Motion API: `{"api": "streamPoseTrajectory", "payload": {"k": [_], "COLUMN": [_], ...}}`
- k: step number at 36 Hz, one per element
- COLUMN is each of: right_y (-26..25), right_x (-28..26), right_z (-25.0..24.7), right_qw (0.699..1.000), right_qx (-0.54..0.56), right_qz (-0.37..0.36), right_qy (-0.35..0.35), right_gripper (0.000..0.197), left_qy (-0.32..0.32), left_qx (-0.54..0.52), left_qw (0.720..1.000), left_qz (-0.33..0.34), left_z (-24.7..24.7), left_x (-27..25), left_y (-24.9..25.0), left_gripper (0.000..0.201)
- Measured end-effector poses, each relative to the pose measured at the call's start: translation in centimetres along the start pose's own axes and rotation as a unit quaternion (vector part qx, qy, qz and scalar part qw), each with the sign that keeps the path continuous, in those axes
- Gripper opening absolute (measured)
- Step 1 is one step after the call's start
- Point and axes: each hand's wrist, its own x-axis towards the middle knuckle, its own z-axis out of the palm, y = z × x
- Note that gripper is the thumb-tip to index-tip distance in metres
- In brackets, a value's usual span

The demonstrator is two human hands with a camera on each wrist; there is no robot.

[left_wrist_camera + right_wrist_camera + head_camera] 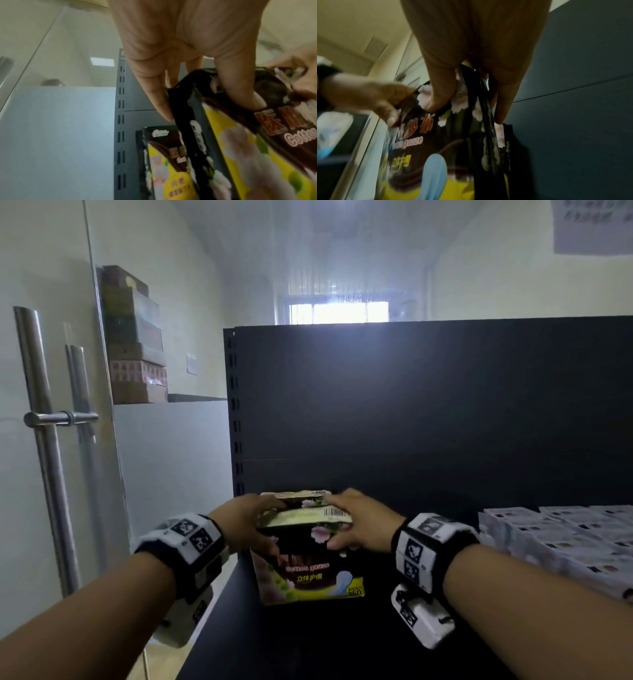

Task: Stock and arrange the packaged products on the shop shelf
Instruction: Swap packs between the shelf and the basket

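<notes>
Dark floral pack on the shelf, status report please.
Both hands, left and right, grip front pack at its top. Second pack upright behind. White boxes rightward, apart.

The head view looks forward and slightly down from behind both forearms, facing the dark shelf (376, 628) and its back panel. The left wrist view sits close under the left hand (180, 47), looking along the fingers toward the shelf's slotted upright. The right wrist view does likewise under the right hand (479, 47). All three share the dark floral pack (308, 559) held between the hands.
</notes>
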Motion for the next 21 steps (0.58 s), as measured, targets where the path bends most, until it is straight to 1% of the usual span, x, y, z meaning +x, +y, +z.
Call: {"api": "streamPoseTrajectory", "payload": {"k": [4,9,12,14,15,17,19,20,21], "right_y": [0.1,0.7,0.8,0.8,0.7,0.6,0.5,0.5,0.5], "right_x": [1.6,2.7,2.6,2.6,2.6,2.7,2.7,2.7,2.8], "right_z": [1.2,1.5,2.3,2.8,2.9,2.9,2.8,2.8,2.8], "right_qw": [0.993,0.976,0.961,0.956,0.955,0.955,0.956,0.956,0.956], "right_qx": [-0.108,-0.188,-0.236,-0.251,-0.253,-0.249,-0.245,-0.243,-0.242], "right_qz": [0.018,0.062,0.086,0.098,0.103,0.108,0.109,0.112,0.115], "right_qy": [-0.039,-0.095,-0.113,-0.114,-0.115,-0.119,-0.117,-0.116,-0.116], "right_gripper": [0.085,0.089,0.108,0.115,0.117,0.118,0.118,0.118,0.117], "left_qy": [-0.02,-0.054,-0.071,-0.071,-0.062,-0.012,0.047,0.058,0.057], "left_qx": [0.055,0.086,0.092,0.053,0.018,-0.014,0.025,0.051,0.077], "left_qw": [0.998,0.995,0.993,0.996,0.998,0.999,0.997,0.995,0.993], "left_qz": [-0.012,-0.011,-0.003,-0.014,-0.019,-0.03,-0.047,-0.059,-0.067], "left_z": [1.3,2.1,2.2,2.0,1.7,1.1,0.5,0.3,0.3], "left_x": [0.9,2.5,3.1,3.4,3.6,4.1,5.1,5.8,6.5], "left_y": [-0.5,-0.4,0.0,-0.2,-0.5,-1.5,-2.7,-3.2,-3.7], "left_gripper": [0.073,0.072,0.069,0.06,0.053,0.045,0.039,0.037,0.037]}}
